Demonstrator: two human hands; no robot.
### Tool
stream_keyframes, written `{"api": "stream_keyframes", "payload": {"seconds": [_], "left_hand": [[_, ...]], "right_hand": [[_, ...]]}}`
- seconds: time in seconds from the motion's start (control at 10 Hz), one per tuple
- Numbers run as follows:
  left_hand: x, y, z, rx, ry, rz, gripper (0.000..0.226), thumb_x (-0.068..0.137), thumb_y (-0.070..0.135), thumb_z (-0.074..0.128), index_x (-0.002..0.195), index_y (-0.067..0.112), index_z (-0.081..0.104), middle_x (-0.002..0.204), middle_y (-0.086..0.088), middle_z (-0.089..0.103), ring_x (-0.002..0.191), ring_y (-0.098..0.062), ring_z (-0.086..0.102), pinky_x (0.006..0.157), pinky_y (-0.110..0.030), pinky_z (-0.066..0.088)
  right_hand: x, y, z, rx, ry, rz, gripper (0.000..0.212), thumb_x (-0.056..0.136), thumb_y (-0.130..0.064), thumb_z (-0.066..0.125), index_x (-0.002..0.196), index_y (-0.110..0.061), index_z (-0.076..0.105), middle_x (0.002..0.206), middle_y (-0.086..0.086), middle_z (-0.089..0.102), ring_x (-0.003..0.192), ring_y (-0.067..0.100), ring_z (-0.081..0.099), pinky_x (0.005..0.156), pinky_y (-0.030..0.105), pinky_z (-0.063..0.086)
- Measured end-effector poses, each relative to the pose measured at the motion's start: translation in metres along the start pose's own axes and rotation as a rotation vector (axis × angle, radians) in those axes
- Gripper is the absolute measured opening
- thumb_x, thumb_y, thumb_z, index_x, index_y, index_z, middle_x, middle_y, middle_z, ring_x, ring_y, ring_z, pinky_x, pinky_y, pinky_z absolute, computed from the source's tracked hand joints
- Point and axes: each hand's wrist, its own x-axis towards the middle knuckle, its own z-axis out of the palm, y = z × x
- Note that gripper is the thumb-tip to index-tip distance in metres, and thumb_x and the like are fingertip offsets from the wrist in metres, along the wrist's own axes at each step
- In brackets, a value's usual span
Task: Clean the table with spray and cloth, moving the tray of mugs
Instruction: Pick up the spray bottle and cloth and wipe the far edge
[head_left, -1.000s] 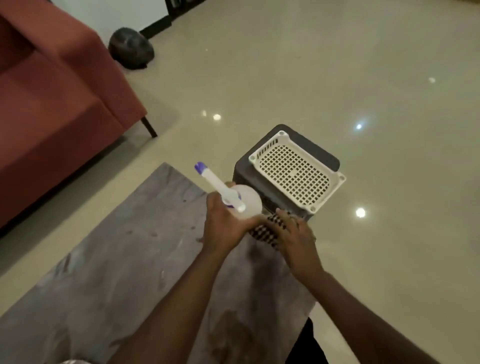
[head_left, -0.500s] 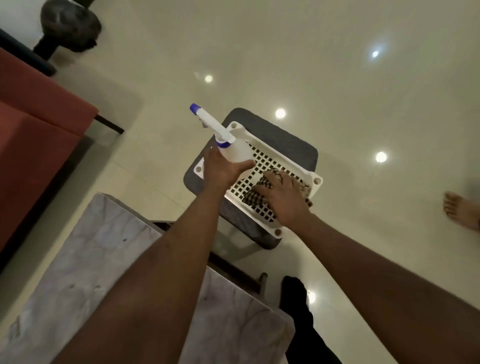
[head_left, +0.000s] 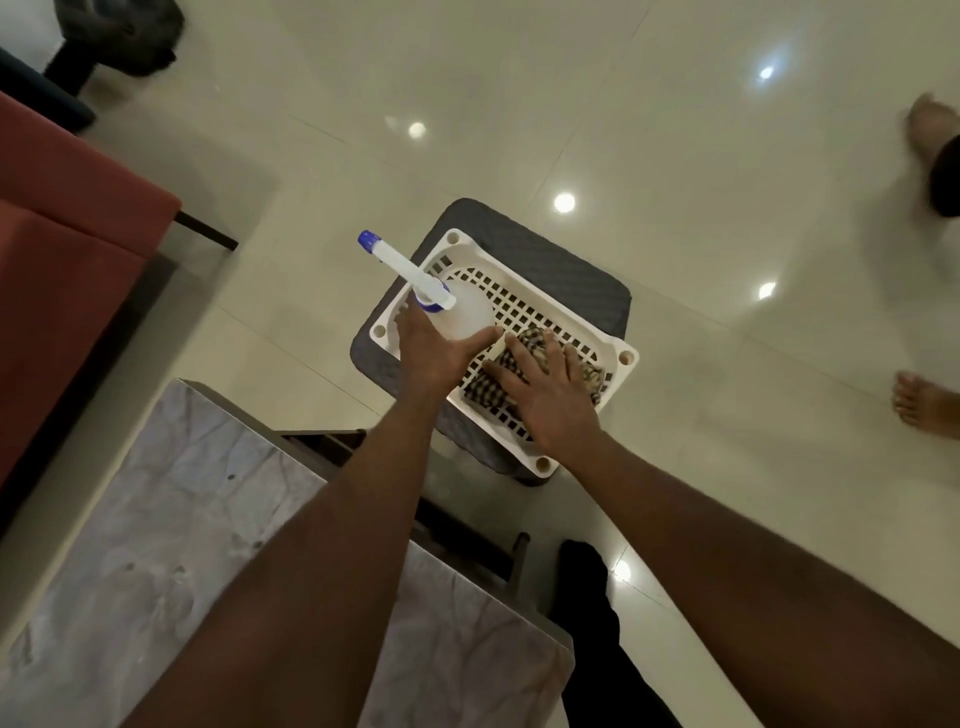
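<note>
cloth (head_left: 530, 364) now flatter in basket (head_left: 618, 358) — left hand (head_left: 434, 348) still gripping spray bottle (head_left: 462, 312)

Dark stool (head_left: 566, 275) on floor (head_left: 675, 156), bearing white basket (head_left: 621, 358)

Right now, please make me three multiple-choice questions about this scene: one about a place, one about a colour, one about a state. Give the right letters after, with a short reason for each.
1. Where does the white perforated basket sit?
A. on the marble table
B. on the dark stool
C. on the red sofa

2. What colour is the nozzle tip of the spray bottle?
A. blue
B. green
C. yellow

3. What is the right hand doing?
A. hanging free over the floor
B. pressing flat on the checked cloth
C. holding a mug

Answers:
1 B: the dark stool shows under the basket's edges, beside the marble table.
2 A: the tip is blue on a white neck.
3 B: its palm and fingers lie on the checked cloth inside the basket, while the left hand grips the bottle.
</note>
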Motion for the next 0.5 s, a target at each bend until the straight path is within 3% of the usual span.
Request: {"api": "stream_keyframes", "payload": {"seconds": [0.1, 0.2, 0.3, 0.4, 0.5], "left_hand": [[-0.008, 0.000, -0.005, -0.008, -0.013, 0.027, 0.111, 0.053, 0.053, 0.089, 0.142, 0.017, 0.033, 0.142, -0.007, 0.046, 0.132, -0.025, 0.040, 0.109, -0.045, 0.038], [-0.025, -0.003, -0.020, -0.029, -0.033, 0.038, 0.105, 0.061, 0.047, 0.087, 0.145, 0.019, 0.031, 0.148, -0.005, 0.041, 0.135, -0.022, 0.037, 0.111, -0.044, 0.037], [-0.059, -0.002, -0.050, -0.007, 0.057, 0.127, 0.082, 0.077, 0.029, 0.080, 0.144, 0.015, 0.036, 0.143, -0.008, 0.044, 0.132, -0.023, 0.042, 0.107, -0.039, 0.040], [-0.106, 0.006, -0.099, 0.043, 0.189, 0.310, 0.068, 0.083, 0.024, 0.071, 0.142, 0.017, 0.038, 0.140, -0.006, 0.045, 0.129, -0.017, 0.043, 0.100, -0.021, 0.035], [-0.162, 0.011, -0.165, 0.101, 0.289, 0.425, 0.067, 0.086, 0.030, 0.067, 0.144, 0.019, 0.036, 0.143, -0.003, 0.044, 0.131, -0.013, 0.041, 0.102, -0.019, 0.031]], "right_hand": [[0.000, 0.000, -0.006, 0.008, -0.031, 0.009, 0.080, 0.083, -0.047, 0.062, 0.146, -0.038, 0.014, 0.160, 0.002, 0.002, 0.144, 0.040, -0.002, 0.115, 0.058, 0.001], [-0.005, -0.008, -0.023, 0.083, 0.034, 0.059, 0.059, 0.092, -0.043, 0.050, 0.144, -0.030, 0.025, 0.158, 0.002, 0.013, 0.145, 0.035, 0.005, 0.116, 0.056, 0.003], [-0.031, -0.033, -0.048, 0.162, 0.176, 0.080, 0.049, 0.092, -0.041, 0.050, 0.137, -0.025, 0.040, 0.151, 0.003, 0.032, 0.142, 0.028, 0.021, 0.115, 0.050, 0.012], [-0.063, -0.073, -0.082, 0.227, 0.353, 0.042, 0.045, 0.092, -0.038, 0.053, 0.133, -0.021, 0.048, 0.145, 0.006, 0.043, 0.137, 0.028, 0.033, 0.112, 0.049, 0.022], [-0.100, -0.130, -0.125, 0.248, 0.462, -0.020, 0.047, 0.094, -0.042, 0.044, 0.134, -0.019, 0.048, 0.144, 0.008, 0.046, 0.136, 0.029, 0.036, 0.110, 0.048, 0.025]]}}
